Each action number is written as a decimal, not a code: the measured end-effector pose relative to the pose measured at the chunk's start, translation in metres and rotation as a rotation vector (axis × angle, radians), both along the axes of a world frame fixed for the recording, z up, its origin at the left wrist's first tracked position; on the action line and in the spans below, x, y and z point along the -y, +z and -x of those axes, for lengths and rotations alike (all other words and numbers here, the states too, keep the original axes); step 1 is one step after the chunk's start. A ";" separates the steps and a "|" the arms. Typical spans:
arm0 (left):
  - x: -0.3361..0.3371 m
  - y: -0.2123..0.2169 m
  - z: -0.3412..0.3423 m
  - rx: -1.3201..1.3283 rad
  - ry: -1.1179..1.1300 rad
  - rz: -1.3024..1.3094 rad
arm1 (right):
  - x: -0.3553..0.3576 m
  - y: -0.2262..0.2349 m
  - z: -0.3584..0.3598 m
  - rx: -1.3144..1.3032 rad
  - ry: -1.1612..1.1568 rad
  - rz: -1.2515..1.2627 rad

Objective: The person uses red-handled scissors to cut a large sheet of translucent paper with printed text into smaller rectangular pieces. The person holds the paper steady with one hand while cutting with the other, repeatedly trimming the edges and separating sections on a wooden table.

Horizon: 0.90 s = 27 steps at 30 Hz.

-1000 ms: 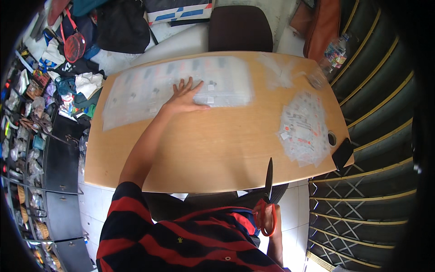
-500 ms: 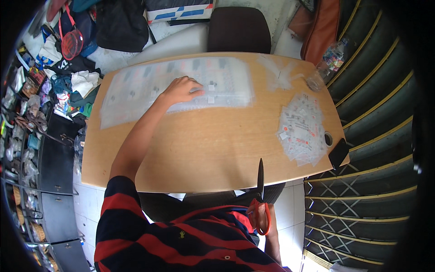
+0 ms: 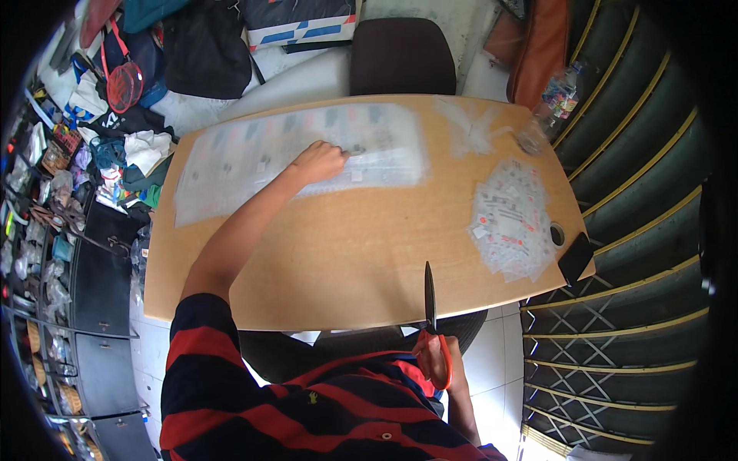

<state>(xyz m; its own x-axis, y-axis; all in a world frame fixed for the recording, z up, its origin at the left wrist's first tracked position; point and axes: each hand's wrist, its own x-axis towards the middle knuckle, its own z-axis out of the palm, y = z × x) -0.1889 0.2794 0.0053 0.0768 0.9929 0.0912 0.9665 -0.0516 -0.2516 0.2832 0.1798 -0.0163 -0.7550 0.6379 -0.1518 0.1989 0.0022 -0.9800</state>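
Note:
A wide stack of clear printed plastic sheets [image 3: 254, 184] lies across the far left and middle of the wooden table [image 3: 346, 261]. My left hand [image 3: 321, 161] reaches over it, fingers pinched together on the top plastic sheet near the right part of the stack. Close to my body, off the near edge of the table, my right hand [image 3: 427, 355] grips the red-handled scissors [image 3: 430, 296]. Their dark blades look closed and point away from me.
Cut printed plastic pieces [image 3: 511, 223] are heaped at the right. Beside them sit a tape roll [image 3: 557, 233] and a black phone [image 3: 576, 260]. Clear plastic strips [image 3: 467, 127] and a plastic bottle [image 3: 560, 100] lie farther back. A dark chair [image 3: 403, 58] stands beyond the table.
My left hand has gone from outstretched fingers to a pinch on the sheet. A small white square by it no longer shows. The scissors have shifted slightly left and turned.

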 end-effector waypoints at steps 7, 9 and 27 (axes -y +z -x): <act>0.006 0.025 0.027 0.491 0.346 -0.637 | -0.001 -0.002 -0.003 0.002 -0.015 0.044; 0.010 0.041 0.052 0.580 0.346 -0.819 | 0.000 -0.004 -0.002 -0.030 -0.014 0.038; 0.045 0.061 0.093 1.066 0.198 -0.938 | 0.002 -0.003 0.001 0.002 0.004 0.020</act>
<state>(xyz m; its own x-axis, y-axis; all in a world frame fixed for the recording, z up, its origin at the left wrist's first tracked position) -0.2817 0.2345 0.0663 -0.5741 0.5204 0.6322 0.6836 -0.1204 0.7199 0.2824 0.1779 -0.0192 -0.7572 0.6317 -0.1661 0.2010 -0.0166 -0.9794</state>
